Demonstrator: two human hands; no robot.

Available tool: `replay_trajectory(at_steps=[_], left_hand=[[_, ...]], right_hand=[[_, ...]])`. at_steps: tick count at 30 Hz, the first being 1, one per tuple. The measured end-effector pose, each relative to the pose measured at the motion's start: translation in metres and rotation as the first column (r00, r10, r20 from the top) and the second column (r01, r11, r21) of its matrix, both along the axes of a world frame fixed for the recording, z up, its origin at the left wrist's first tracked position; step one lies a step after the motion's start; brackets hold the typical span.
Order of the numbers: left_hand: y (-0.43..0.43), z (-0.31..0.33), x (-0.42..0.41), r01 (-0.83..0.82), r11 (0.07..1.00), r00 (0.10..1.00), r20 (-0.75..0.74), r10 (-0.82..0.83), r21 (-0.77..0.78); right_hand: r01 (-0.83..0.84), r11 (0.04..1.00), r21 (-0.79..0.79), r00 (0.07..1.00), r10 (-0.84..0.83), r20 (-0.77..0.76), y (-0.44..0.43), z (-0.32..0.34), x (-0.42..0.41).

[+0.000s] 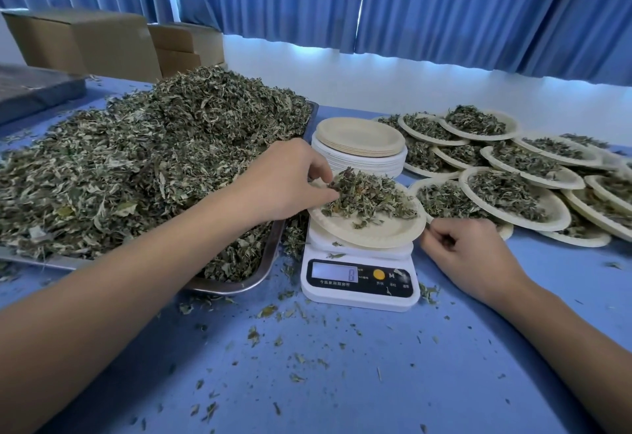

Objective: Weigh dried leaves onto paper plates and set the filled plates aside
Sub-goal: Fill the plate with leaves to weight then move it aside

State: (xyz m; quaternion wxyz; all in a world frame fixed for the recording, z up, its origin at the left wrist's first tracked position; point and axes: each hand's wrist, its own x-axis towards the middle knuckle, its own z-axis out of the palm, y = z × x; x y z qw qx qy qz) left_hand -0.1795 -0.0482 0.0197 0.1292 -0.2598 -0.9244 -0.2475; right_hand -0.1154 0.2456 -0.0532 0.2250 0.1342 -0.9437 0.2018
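— What is seen nearest on the bench (342, 382)?

— Crumbs of leaf are scattered over its blue surface. A white scale (359, 279) is set on it, with its display lit.

— What is carried by the scale?

— A paper plate (376, 233) is laid on the weighing pan, and a portion of leaves (372, 197) is heaped on the plate's far half.

— How are the fingers placed against that portion?

— The left hand (284, 184) is extended from the left. Its fingers (318, 168) are curled onto the left edge of the portion, where a tuft is pinched between them and the thumb. The right hand (468, 256) is rested on the bench just beside the plate's right rim. Its fingers (441, 233) are curled inward with the tips close to that rim. Whether anything is gripped there cannot be told.

— And to either side?

— On the left, a metal tray (246, 285) is piled with a heap of dried leaves (154, 153), beneath the left forearm. On the right, filled plates (513, 194) are laid overlapping one another.

— And farther back?

— A stack of empty plates (359, 141) is placed just behind the scale. Cardboard boxes (85, 44) are stood at the far left, and blue curtains (444, 6) are hung along the wall.
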Motion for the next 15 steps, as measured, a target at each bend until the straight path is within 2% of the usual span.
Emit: replay_trajectory(at_steps=[4, 9, 15], left_hand=[[0.008, 0.003, -0.003, 0.003, 0.998, 0.996, 0.094, 0.003, -0.061], [0.019, 0.003, -0.001, -0.011, 0.987, 0.994, 0.104, 0.027, -0.159], [0.007, 0.014, 0.003, -0.027, 0.997, 0.996, 0.078, 0.033, -0.078]], right_hand=[[0.000, 1.000, -0.010, 1.000, 0.000, -0.002, 0.000, 0.000, 0.000], [0.004, 1.000, -0.007, 1.000, -0.004, 0.009, 0.001, 0.000, 0.000], [0.008, 1.000, -0.007, 1.000, -0.008, -0.008, 0.001, 0.000, 0.000]])
